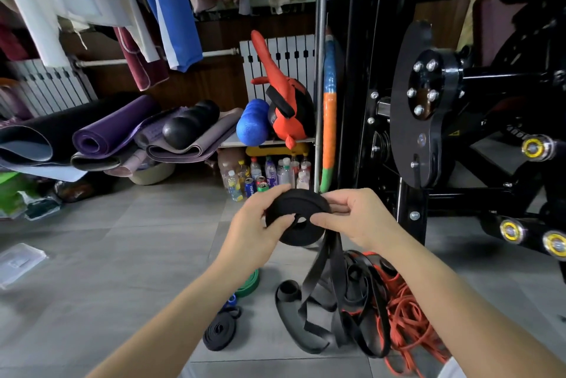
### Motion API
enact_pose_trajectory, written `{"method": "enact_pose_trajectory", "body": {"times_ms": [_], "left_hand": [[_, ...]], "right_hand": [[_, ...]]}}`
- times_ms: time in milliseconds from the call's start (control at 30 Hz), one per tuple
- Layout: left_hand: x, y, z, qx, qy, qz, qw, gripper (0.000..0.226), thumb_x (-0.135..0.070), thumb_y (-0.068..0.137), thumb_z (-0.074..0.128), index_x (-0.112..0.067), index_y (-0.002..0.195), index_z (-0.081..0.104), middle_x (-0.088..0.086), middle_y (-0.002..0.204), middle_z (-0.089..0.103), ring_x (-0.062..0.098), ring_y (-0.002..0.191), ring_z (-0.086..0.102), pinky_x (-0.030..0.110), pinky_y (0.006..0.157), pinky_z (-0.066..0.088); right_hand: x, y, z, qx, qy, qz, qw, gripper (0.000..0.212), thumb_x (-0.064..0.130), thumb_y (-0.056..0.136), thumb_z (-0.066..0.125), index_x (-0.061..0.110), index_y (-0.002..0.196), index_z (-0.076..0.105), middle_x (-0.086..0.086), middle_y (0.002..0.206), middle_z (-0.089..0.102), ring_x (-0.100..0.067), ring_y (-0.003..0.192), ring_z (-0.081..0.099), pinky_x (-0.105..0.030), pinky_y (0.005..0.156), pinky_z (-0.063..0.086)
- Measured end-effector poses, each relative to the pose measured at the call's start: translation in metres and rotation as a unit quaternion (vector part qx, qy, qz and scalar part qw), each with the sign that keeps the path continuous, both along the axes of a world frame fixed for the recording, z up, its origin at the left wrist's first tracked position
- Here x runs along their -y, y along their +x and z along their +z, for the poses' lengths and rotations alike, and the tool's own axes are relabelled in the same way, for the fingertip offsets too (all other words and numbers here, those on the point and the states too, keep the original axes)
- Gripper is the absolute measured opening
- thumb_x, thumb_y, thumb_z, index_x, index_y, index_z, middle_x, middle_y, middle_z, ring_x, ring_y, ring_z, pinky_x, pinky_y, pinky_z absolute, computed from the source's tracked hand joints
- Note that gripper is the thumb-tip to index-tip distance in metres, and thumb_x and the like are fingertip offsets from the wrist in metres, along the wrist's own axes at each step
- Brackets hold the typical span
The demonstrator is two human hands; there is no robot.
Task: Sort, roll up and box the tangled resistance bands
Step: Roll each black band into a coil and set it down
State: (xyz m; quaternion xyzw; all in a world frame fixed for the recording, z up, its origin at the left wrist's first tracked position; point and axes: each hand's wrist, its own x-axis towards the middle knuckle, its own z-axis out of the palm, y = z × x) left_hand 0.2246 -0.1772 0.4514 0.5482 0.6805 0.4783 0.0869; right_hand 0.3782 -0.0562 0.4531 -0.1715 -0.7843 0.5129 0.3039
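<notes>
A partly wound black band roll is held up in front of me over the floor. My left hand grips its left side, thumb by the centre hole. My right hand pinches its right side, and the band's loose tail hangs down from there. Below lies a tangle of black bands mixed with thin red-orange bands. A small rolled black band, a green roll and a blue one lie on the tiles to the left.
A clear plastic box lid lies on the grey floor at the left. Rolled yoga mats, bottles and hanging clothes fill the back. A black exercise machine stands close on the right.
</notes>
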Motion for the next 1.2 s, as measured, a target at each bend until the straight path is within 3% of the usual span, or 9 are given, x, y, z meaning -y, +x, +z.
{"method": "enact_pose_trajectory", "body": {"times_ms": [133,267,467,533,700,767,867,1000,1200], "left_hand": [[0.006,-0.003,-0.006,-0.273,-0.047,-0.021,0.961,0.059,-0.019,0.084,0.067,-0.023,0.137,0.041,-0.007,0.133,0.043,0.013,0.123,0.042,0.017,0.097,0.036],[0.002,0.000,0.008,-0.406,-0.078,-0.057,0.909,0.060,-0.018,0.088,0.062,-0.031,0.142,0.038,-0.002,0.130,0.052,0.022,0.114,0.052,0.039,0.088,0.050],[0.009,-0.011,0.001,-0.143,-0.018,-0.025,0.989,0.046,-0.013,0.084,0.067,-0.036,0.122,0.060,-0.016,0.108,0.057,0.001,0.104,0.050,0.018,0.093,0.041],[0.009,-0.012,0.000,-0.048,0.005,0.007,0.999,0.049,-0.012,0.081,0.070,-0.051,0.110,0.057,-0.027,0.103,0.055,-0.004,0.098,0.052,0.008,0.088,0.039],[0.008,0.003,-0.009,0.127,0.016,0.033,0.991,0.051,-0.007,0.080,0.070,-0.051,0.102,0.056,-0.014,0.109,0.062,0.008,0.101,0.061,0.033,0.093,0.050],[0.011,0.006,-0.013,0.117,-0.016,0.016,0.993,0.045,-0.010,0.082,0.068,-0.047,0.103,0.054,-0.015,0.107,0.063,0.008,0.099,0.061,0.037,0.091,0.052],[0.012,-0.004,-0.004,0.009,-0.107,-0.036,0.994,0.036,-0.023,0.081,0.069,-0.043,0.102,0.047,-0.022,0.106,0.058,-0.002,0.099,0.057,0.023,0.087,0.049],[0.003,-0.006,0.016,-0.058,-0.130,-0.101,0.985,0.039,-0.019,0.087,0.063,-0.032,0.123,0.056,-0.029,0.106,0.054,-0.004,0.104,0.055,0.015,0.091,0.043],[0.002,-0.003,0.008,0.113,-0.064,-0.106,0.986,0.039,0.005,0.084,0.062,-0.031,0.099,0.065,-0.018,0.100,0.066,-0.006,0.094,0.064,0.012,0.083,0.049]], "right_hand": [[0.000,-0.003,0.003,0.130,0.063,0.018,0.989,0.027,0.013,0.075,0.078,0.033,0.090,0.071,0.018,0.080,0.071,0.004,0.083,0.067,-0.014,0.076,0.054],[0.001,-0.013,0.006,0.171,0.095,0.003,0.981,0.029,0.017,0.073,0.079,0.014,0.100,0.071,0.002,0.090,0.074,-0.009,0.087,0.070,-0.034,0.085,0.055],[0.002,-0.005,-0.009,0.084,-0.031,0.008,0.996,0.032,0.014,0.069,0.082,0.030,0.091,0.065,0.011,0.081,0.074,-0.008,0.082,0.071,-0.027,0.081,0.056],[0.004,-0.001,-0.015,0.056,-0.064,0.020,0.996,0.027,0.010,0.072,0.079,0.031,0.086,0.069,0.008,0.085,0.075,-0.010,0.086,0.071,-0.028,0.082,0.056],[0.007,0.002,-0.020,-0.002,-0.145,0.019,0.989,0.026,0.007,0.077,0.073,0.032,0.083,0.076,0.001,0.089,0.075,-0.015,0.087,0.071,-0.018,0.071,0.054],[0.004,0.004,-0.018,0.022,-0.130,0.023,0.991,0.024,0.007,0.079,0.072,0.031,0.083,0.077,-0.002,0.088,0.075,-0.017,0.086,0.072,-0.022,0.071,0.056],[0.000,0.007,-0.014,0.070,-0.102,0.038,0.992,0.022,0.010,0.078,0.074,0.031,0.082,0.076,-0.001,0.085,0.075,-0.018,0.083,0.072,-0.029,0.074,0.058],[-0.001,0.002,-0.004,0.109,-0.043,0.054,0.992,0.020,0.011,0.078,0.075,0.029,0.086,0.073,0.000,0.082,0.075,-0.016,0.080,0.072,-0.031,0.076,0.058],[0.000,0.001,-0.007,0.089,-0.063,0.036,0.993,0.023,0.011,0.075,0.076,0.026,0.092,0.072,0.001,0.085,0.075,-0.014,0.084,0.071,-0.034,0.083,0.057]]}}
